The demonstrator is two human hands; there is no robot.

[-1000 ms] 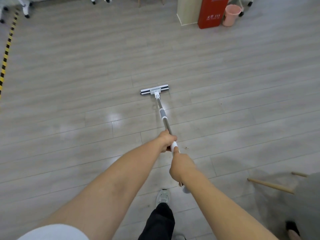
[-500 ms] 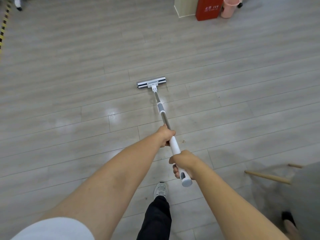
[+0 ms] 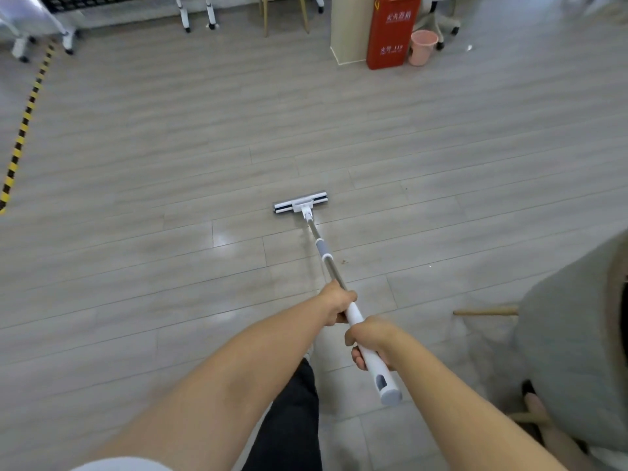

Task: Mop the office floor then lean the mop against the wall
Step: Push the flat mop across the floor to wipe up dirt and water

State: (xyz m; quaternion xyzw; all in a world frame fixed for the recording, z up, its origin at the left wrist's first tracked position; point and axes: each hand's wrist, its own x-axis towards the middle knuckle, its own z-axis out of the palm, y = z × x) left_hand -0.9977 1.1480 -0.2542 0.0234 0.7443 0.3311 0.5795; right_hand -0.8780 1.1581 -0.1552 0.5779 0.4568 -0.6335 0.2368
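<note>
A flat mop with a white and black head (image 3: pixel 300 205) rests on the grey plank floor (image 3: pixel 170 164) ahead of me. Its metal and white handle (image 3: pixel 331 270) slants back toward my body. My left hand (image 3: pixel 336 300) grips the handle where the metal meets the white sleeve. My right hand (image 3: pixel 372 338) grips the white sleeve lower down, near the grey end cap (image 3: pixel 390 396). A wet shine shows on the floor left of the mop head.
A red cabinet (image 3: pixel 390 32), a beige pillar (image 3: pixel 350 25) and a pink bucket (image 3: pixel 422 47) stand at the far end. Chair and table legs line the back. Yellow-black tape (image 3: pixel 23 127) runs along the left. A grey seat (image 3: pixel 571 334) with wooden legs is at my right.
The mop has been drawn back toward me, and more of the handle's end now sticks out below my right hand. My view has tilted up, showing more of the far furniture.
</note>
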